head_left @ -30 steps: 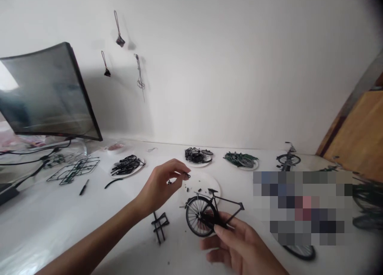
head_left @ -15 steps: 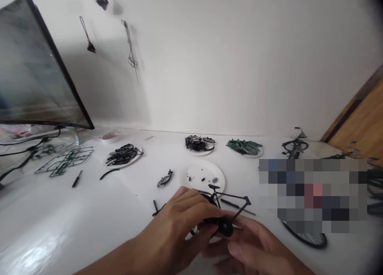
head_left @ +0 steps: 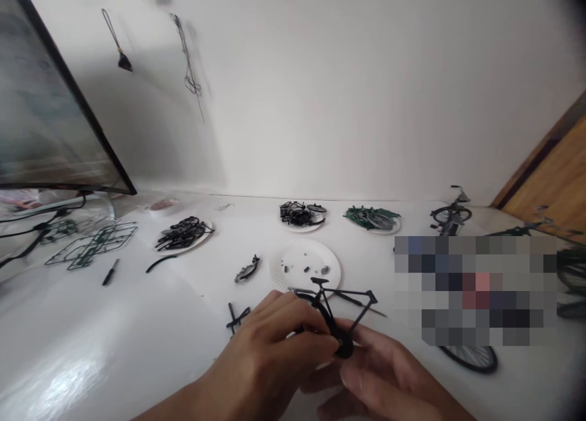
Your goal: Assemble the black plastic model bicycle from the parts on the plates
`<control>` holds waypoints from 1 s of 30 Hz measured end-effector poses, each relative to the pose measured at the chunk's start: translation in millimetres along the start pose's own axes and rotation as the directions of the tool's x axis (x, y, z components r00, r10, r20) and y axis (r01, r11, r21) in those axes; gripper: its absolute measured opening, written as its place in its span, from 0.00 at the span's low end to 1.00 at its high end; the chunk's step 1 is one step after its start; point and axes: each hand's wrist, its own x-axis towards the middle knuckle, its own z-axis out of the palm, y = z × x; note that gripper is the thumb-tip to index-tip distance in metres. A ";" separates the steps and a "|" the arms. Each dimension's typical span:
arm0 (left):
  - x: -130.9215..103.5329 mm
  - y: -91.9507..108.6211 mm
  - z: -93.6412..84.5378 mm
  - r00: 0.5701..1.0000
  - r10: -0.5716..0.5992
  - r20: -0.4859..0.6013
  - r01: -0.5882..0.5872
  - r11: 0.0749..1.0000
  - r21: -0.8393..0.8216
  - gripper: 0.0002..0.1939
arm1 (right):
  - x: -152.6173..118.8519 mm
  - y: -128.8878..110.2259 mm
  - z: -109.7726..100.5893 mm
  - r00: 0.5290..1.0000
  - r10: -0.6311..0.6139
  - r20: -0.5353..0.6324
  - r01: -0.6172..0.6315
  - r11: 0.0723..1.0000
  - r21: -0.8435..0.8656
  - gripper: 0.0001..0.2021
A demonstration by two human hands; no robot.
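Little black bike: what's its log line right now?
black bike: front wheel absent; left hand: over rear part; right hand: by lower frame; white plate: small parts

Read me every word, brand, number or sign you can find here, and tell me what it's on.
None: no text can be read anywhere.
Monitor: the screen is too blurred to read.
Black model bicycle in hand: no lettering can be made out.
White plate of small parts: no print visible; the parts are too small to check.
Pixelated patch: anything under it is hidden.
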 end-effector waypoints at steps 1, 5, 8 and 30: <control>0.0 0.8 1.2 1.000 -0.007 -0.015 0.007 1.000 0.004 0.09 | -0.2 0.1 0.4 1.000 -0.001 -0.004 0.001 1.000 -0.003 0.26; 1.3 3.9 5.0 0.998 -0.053 -0.031 0.053 0.999 0.011 0.06 | -1.9 -4.9 5.6 1.000 -0.003 -0.012 0.003 1.000 -0.028 0.25; 2.2 4.1 6.4 0.995 -0.073 -0.065 0.076 0.996 0.048 0.05 | -0.9 -7.7 7.3 0.998 -0.019 0.056 0.020 1.000 -0.018 0.23; 6.9 3.1 5.2 0.995 0.086 0.051 -0.097 0.953 0.286 0.09 | 23.5 11.8 -11.5 0.995 0.040 0.096 -0.051 0.992 0.118 0.27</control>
